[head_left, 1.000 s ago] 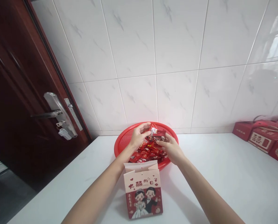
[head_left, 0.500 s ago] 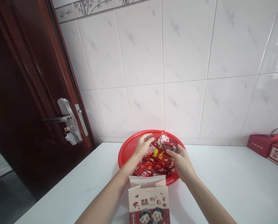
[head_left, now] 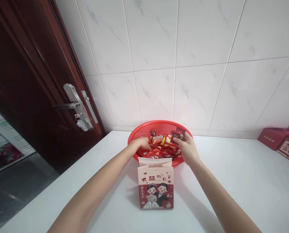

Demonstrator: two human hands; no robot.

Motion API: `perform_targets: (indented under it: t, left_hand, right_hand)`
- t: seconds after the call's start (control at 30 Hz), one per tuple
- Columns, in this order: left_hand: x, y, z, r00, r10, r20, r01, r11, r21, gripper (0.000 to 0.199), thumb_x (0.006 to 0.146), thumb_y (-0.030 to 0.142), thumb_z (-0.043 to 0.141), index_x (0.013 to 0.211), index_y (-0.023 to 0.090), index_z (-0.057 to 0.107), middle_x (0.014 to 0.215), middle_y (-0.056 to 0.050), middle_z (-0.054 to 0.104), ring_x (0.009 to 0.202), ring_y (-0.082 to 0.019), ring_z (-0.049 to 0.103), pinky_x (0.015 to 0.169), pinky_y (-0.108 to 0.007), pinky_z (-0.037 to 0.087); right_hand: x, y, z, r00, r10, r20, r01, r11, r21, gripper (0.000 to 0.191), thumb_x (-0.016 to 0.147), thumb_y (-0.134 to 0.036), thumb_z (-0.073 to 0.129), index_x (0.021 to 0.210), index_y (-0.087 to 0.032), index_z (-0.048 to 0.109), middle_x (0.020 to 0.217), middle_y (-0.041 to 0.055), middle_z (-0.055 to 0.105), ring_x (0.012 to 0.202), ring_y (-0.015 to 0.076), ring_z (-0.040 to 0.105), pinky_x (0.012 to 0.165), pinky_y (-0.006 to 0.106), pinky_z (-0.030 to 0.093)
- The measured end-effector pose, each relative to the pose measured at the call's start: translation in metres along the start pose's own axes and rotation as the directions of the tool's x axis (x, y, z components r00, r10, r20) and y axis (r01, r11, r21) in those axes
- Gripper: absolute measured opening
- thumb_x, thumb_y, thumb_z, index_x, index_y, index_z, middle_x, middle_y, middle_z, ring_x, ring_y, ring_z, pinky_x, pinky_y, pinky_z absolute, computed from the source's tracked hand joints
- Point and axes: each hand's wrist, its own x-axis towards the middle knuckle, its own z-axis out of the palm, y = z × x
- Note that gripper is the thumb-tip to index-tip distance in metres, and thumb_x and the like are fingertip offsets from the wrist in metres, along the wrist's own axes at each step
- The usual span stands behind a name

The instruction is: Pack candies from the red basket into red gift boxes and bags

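Note:
A red plastic basket [head_left: 144,128] with a perforated wall holds many small candies in red wrappers [head_left: 159,150]. My right hand [head_left: 188,149] is over its right side, thumb and fingers closed on dark red wrapped candies [head_left: 176,134]. Inside the left part of the basket, my left hand [head_left: 142,143] is closed, fingers curled down among the candies. What lies in those fingertips is hidden. In front of the basket stands a small paper gift box [head_left: 156,187] with a cartoon bride and groom; its top flaps are up, and neither hand touches it.
The white tabletop [head_left: 222,181] runs back to a tiled wall [head_left: 154,94]. At the far right sits a red box with a handle [head_left: 268,138]. A dark red door [head_left: 37,81] with a metal handle and keys stands at the left, beyond the table edge.
My left hand has moved down and left into the candies, its fingers now curled. My right hand keeps hold of its candies near the basket's right rim. The view has tilted down, showing the whole gift box.

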Motion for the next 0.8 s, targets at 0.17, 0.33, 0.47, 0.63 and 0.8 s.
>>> perform_targets:
  t: [0.17, 0.33, 0.47, 0.63, 0.8]
  left_hand:
    - [0.0010, 0.0031, 0.0018, 0.994, 0.020, 0.105, -0.020, 1.000, 0.004, 0.040, 0.056, 0.043, 0.090, 0.075, 0.019, 0.065, 0.072, -0.001, 0.068, 0.071, -0.023, 0.065, 0.061, -0.029, 0.047]
    - [0.0055, -0.0009, 0.0025, 0.990, 0.054, 0.133, -0.048, 0.998, -0.043, 0.042, 0.046, 0.045, 0.092, 0.066, 0.018, 0.066, 0.067, -0.003, 0.068, 0.065, -0.023, 0.063, 0.056, -0.028, 0.046]
    - [0.0059, -0.0012, 0.0031, 0.979, 0.194, 0.067, -0.183, 0.973, -0.143, 0.031, 0.045, 0.038, 0.091, 0.056, 0.020, 0.068, 0.059, 0.000, 0.065, 0.064, -0.021, 0.062, 0.058, -0.026, 0.045]
    - [0.0052, 0.0014, 0.0030, 0.920, 0.339, -0.196, -0.387, 0.866, -0.318, 0.032, 0.055, 0.034, 0.086, 0.082, 0.021, 0.078, 0.092, -0.003, 0.077, 0.093, -0.026, 0.070, 0.080, -0.029, 0.053]
    - [0.0051, 0.0029, 0.0018, 0.825, 0.335, -0.455, -0.524, 0.753, -0.397, 0.051, 0.069, 0.038, 0.080, 0.116, 0.019, 0.069, 0.130, -0.010, 0.068, 0.119, -0.028, 0.064, 0.101, -0.035, 0.050]
  right_hand:
    - [0.0001, 0.0021, -0.0011, 0.998, -0.050, 0.039, 0.051, 0.999, -0.018, 0.035, 0.059, -0.029, 0.073, 0.093, -0.021, 0.067, 0.093, 0.0044, 0.075, 0.091, 0.0268, 0.070, 0.085, 0.043, 0.057]
    - [0.0003, 0.0035, -0.0013, 0.995, -0.081, 0.060, 0.085, 0.994, -0.067, 0.034, 0.061, -0.031, 0.072, 0.093, -0.021, 0.066, 0.093, 0.0053, 0.075, 0.091, 0.0275, 0.068, 0.084, 0.043, 0.055]
    - [0.0000, 0.0026, -0.0016, 0.991, -0.110, 0.073, 0.117, 0.989, -0.086, 0.031, 0.062, -0.030, 0.071, 0.092, -0.020, 0.066, 0.094, 0.0051, 0.075, 0.092, 0.0265, 0.067, 0.086, 0.042, 0.054]
    - [0.0001, 0.0025, -0.0020, 0.991, -0.104, 0.083, 0.112, 0.989, -0.097, 0.030, 0.064, -0.030, 0.070, 0.093, -0.021, 0.066, 0.094, 0.0040, 0.075, 0.092, 0.0258, 0.068, 0.085, 0.041, 0.054]
    - [-0.0001, 0.0037, -0.0010, 0.992, -0.098, 0.084, 0.105, 0.991, -0.086, 0.032, 0.065, -0.032, 0.070, 0.095, -0.021, 0.066, 0.097, 0.0044, 0.075, 0.094, 0.0274, 0.068, 0.085, 0.042, 0.054]
